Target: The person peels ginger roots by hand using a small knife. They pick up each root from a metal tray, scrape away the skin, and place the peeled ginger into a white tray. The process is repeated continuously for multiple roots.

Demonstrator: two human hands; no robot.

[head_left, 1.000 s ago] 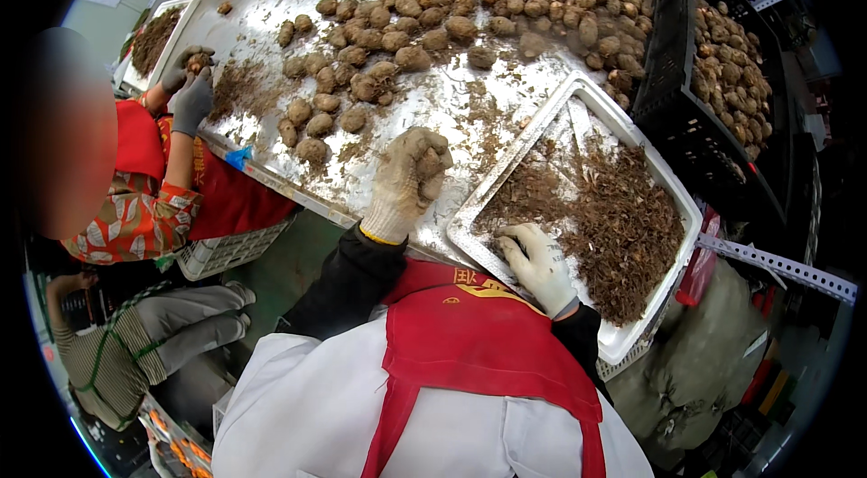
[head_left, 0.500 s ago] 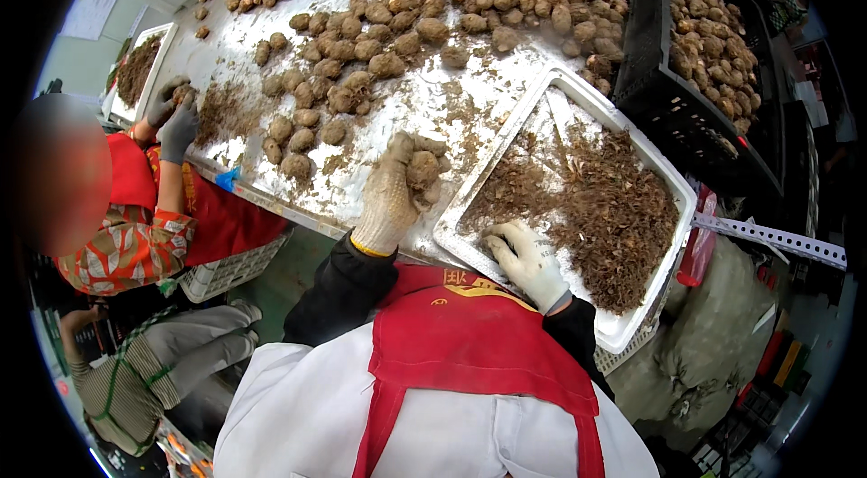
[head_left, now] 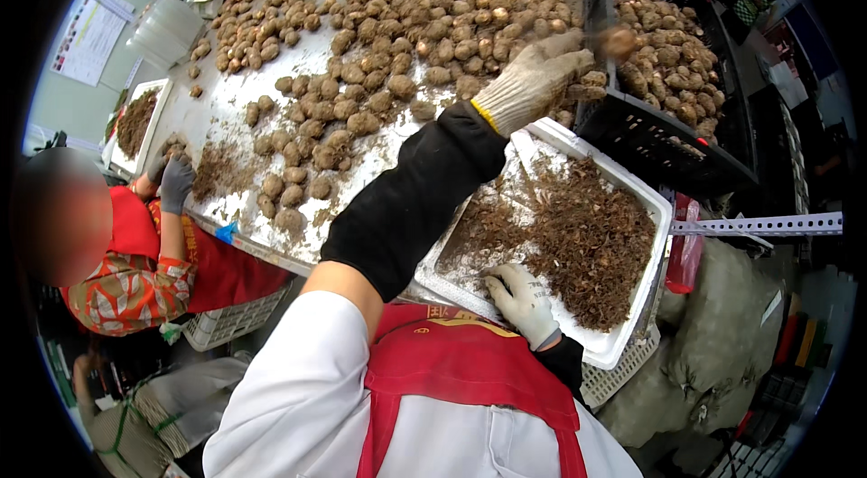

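Left hand (head_left: 542, 71) extended over black crate (head_left: 668, 144); brown tuber (head_left: 619, 42) blurred at fingertips, grasp and axis indeterminate.
Right hand (head_left: 522, 299) is laid flat, unclenched, in the white tray (head_left: 623, 347) beside the crate, among root trimmings (head_left: 587, 243).

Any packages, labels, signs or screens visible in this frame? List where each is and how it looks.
Wall sheet: far left on the pale wall, white rectangular paper with coloured printed patches.
Red packet: right of the white tray, under the black crate, glossy red.
No screens.

left hand (head_left: 542, 80): gloved, arm stretched forward, fingers loose | right hand (head_left: 521, 301): gloved, low, palm down
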